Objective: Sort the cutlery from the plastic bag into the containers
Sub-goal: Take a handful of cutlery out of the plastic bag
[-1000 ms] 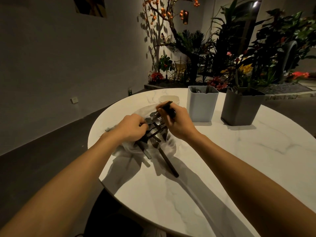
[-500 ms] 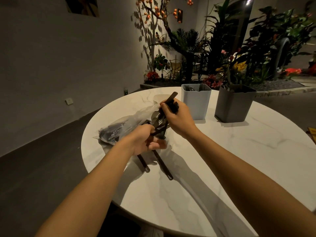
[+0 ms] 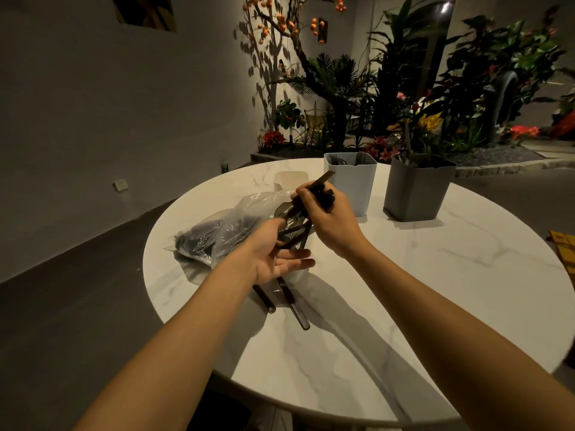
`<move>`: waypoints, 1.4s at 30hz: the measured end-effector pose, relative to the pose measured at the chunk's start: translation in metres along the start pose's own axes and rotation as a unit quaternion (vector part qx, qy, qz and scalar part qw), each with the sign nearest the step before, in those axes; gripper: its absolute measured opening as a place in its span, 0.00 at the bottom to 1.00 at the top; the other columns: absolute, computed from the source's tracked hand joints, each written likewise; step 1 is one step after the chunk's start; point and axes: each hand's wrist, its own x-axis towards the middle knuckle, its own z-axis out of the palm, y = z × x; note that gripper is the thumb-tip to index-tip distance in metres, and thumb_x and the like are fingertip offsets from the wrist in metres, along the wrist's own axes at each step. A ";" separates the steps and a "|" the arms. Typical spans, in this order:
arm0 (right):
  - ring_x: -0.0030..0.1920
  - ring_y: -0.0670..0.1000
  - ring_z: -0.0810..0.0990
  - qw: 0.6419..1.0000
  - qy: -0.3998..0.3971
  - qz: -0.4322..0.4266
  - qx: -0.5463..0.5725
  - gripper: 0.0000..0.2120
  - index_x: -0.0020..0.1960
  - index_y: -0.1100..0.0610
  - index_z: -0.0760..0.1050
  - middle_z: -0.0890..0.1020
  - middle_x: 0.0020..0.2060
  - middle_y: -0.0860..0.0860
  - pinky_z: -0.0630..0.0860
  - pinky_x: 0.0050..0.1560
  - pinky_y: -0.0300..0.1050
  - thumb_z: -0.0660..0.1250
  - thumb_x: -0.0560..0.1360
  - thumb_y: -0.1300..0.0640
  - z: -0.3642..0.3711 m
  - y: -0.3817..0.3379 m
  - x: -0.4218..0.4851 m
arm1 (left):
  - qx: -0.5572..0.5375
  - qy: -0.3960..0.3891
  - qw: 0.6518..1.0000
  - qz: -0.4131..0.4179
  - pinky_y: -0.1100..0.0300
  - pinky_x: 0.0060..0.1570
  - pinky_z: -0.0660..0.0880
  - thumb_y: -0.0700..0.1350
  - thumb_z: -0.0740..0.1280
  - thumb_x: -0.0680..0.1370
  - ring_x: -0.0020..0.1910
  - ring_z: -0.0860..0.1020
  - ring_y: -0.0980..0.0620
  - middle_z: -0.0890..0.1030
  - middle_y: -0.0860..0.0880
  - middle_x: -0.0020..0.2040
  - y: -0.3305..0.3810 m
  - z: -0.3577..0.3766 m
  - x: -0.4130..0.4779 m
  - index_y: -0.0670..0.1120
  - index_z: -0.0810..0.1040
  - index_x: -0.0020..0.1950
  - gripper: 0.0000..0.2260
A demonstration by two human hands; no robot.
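The plastic bag (image 3: 224,234) is lying close to the left rim of the table (image 3: 451,290), possibly with dark pieces still inside (the film is too glary to be sure). Just right of it, the left hand (image 3: 277,259) is lying palm-up with its fingers stretched out loose. Two dark handles (image 3: 298,309) are poking out below it onto the marble. The right hand (image 3: 329,222) is clenching a cutlery bundle (image 3: 287,213) above the table, one handle pointing at the light blue container (image 3: 351,188), with the grey container (image 3: 417,191) beside it. Bare marble is stretching right and nearward. Half a second ago the left fingers were curled round the handles.
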 end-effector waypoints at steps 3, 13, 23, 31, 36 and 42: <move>0.57 0.51 0.83 1.000 0.009 -0.009 0.012 0.10 0.61 0.56 0.76 0.85 0.54 0.52 0.80 0.62 0.50 0.62 0.83 0.54 -0.003 0.000 -0.008 | 0.003 -0.019 1.000 -0.020 0.55 0.53 0.82 0.62 0.61 0.82 0.48 0.86 0.36 0.86 0.35 0.51 0.002 0.004 -0.004 0.39 0.77 0.63 0.26; 0.58 0.45 0.82 0.998 0.006 -0.067 -0.007 0.11 0.62 0.55 0.76 0.84 0.55 0.49 0.78 0.56 0.35 0.62 0.82 0.52 -0.029 -0.002 -0.036 | -0.128 -0.070 0.987 -0.065 0.45 0.58 0.81 0.73 0.54 0.78 0.56 0.82 0.28 0.81 0.33 0.61 -0.002 0.022 -0.007 0.40 0.79 0.65 0.39; 0.56 0.51 0.80 0.912 -0.108 -0.297 -0.260 0.12 0.63 0.55 0.76 0.81 0.59 0.53 0.78 0.59 0.40 0.65 0.80 0.59 -0.043 -0.001 -0.081 | -0.042 -0.066 0.997 -0.026 0.57 0.56 0.80 0.60 0.66 0.81 0.46 0.81 0.50 0.81 0.44 0.38 -0.003 0.038 -0.022 0.43 0.82 0.51 0.20; 0.63 0.39 0.72 0.869 -0.114 -0.343 -0.339 0.12 0.66 0.48 0.73 0.72 0.64 0.35 0.71 0.62 0.30 0.61 0.83 0.52 -0.063 0.008 -0.105 | -0.018 -0.184 0.983 -0.001 0.43 0.63 0.78 0.59 0.69 0.80 0.55 0.83 0.41 0.84 0.40 0.50 -0.011 0.053 -0.023 0.41 0.81 0.65 0.24; 0.67 0.42 0.68 0.841 -0.142 -0.334 -0.402 0.17 0.70 0.50 0.69 0.68 0.69 0.49 0.71 0.66 0.35 0.62 0.82 0.49 -0.069 0.020 -0.111 | -0.025 -0.190 0.981 -0.013 0.46 0.66 0.75 0.54 0.70 0.80 0.55 0.81 0.42 0.82 0.42 0.48 -0.019 0.061 -0.016 0.40 0.82 0.56 0.17; 0.68 0.60 0.71 0.805 -0.157 -0.366 -0.441 0.32 0.71 0.54 0.67 0.70 0.68 0.58 0.81 0.60 0.52 0.78 0.72 0.56 -0.073 0.039 -0.114 | -0.080 -0.202 0.976 -0.022 0.48 0.53 0.82 0.52 0.64 0.83 0.53 0.85 0.41 0.85 0.40 0.48 -0.031 0.070 -0.005 0.39 0.79 0.55 0.15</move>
